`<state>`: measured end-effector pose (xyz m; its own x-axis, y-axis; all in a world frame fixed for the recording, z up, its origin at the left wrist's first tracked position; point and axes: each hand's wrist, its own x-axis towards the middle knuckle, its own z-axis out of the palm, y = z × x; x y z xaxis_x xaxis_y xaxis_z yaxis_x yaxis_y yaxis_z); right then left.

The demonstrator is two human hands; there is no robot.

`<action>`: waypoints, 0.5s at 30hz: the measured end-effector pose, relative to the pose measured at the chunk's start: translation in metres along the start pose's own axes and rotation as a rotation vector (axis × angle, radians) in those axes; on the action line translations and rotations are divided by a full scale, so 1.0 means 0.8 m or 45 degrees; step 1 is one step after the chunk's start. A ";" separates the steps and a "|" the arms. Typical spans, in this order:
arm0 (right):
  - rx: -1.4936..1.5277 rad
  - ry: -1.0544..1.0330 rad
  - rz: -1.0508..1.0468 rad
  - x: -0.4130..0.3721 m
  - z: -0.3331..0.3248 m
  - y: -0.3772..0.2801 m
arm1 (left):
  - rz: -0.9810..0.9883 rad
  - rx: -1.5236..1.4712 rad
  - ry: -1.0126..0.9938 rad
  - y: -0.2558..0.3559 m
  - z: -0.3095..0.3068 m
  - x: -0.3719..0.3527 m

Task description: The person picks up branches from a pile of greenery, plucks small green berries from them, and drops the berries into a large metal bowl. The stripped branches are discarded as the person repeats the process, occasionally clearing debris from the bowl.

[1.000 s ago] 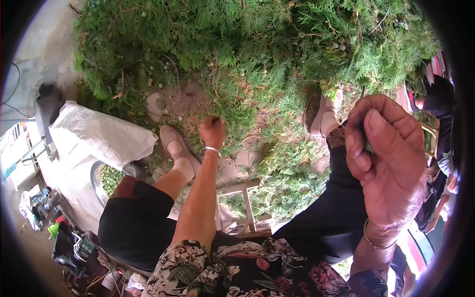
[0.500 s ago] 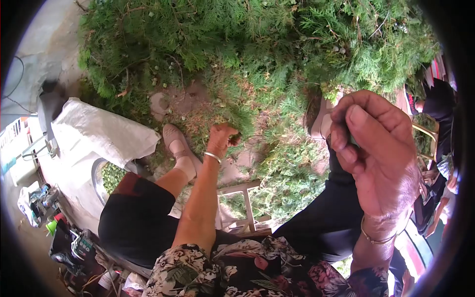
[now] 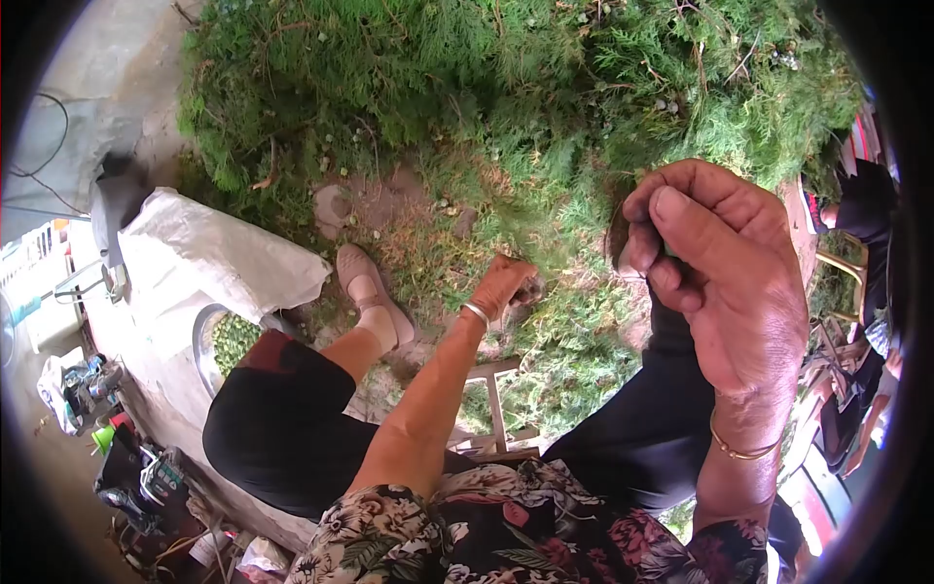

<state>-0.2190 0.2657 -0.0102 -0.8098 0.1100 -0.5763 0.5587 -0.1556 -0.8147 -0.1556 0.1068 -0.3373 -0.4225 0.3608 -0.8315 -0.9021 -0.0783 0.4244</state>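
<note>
My left hand [image 3: 504, 285], with a white bangle at the wrist, is low over the cut greenery between my feet. Its fingers are curled closed. A blurred conifer sprig [image 3: 537, 237] seems to stick out from them. Close to the camera on the right, my right hand [image 3: 725, 268] is raised, palm side showing. Its thumb presses on the curled fingers; a hint of green shows between them, too hidden to name. Conifer branches [image 3: 467, 88] with small pale green cones lie heaped in front of me.
To the left, a round metal pan [image 3: 206, 343] holds many small green cones, beside a white sack [image 3: 229, 255]. A wooden frame [image 3: 494, 404] lies between my legs. Bags and tools [image 3: 156, 477] fill the lower left. Another person's dark-clothed leg [image 3: 869, 224] shows at right.
My left hand has moved right and slightly down, the blurred green moving along with it. My right hand stays closed and has shifted only slightly. The view has turned a little.
</note>
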 end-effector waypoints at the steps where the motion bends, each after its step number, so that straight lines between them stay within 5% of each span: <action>1: 0.001 -0.006 -0.001 0.000 0.000 0.001 | 0.100 0.031 0.041 -0.005 -0.002 0.002; 7: -0.029 -0.019 0.027 0.004 0.006 0.005 | 0.282 -0.091 0.013 0.004 0.026 -0.007; 11: -0.072 -0.013 0.067 0.008 0.011 0.006 | 0.191 0.238 -0.059 -0.023 0.024 -0.016; 13: -0.088 -0.018 0.053 0.007 0.013 0.006 | 0.219 -0.169 0.012 -0.039 -0.014 -0.012; 15: -0.102 -0.019 0.046 0.005 0.015 0.007 | 0.314 -0.406 0.373 -0.031 -0.054 -0.009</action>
<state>-0.2212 0.2537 -0.0161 -0.7910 0.0912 -0.6050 0.5998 -0.0800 -0.7962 -0.1337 0.0659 -0.3574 -0.5921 0.0230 -0.8055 -0.7349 -0.4254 0.5281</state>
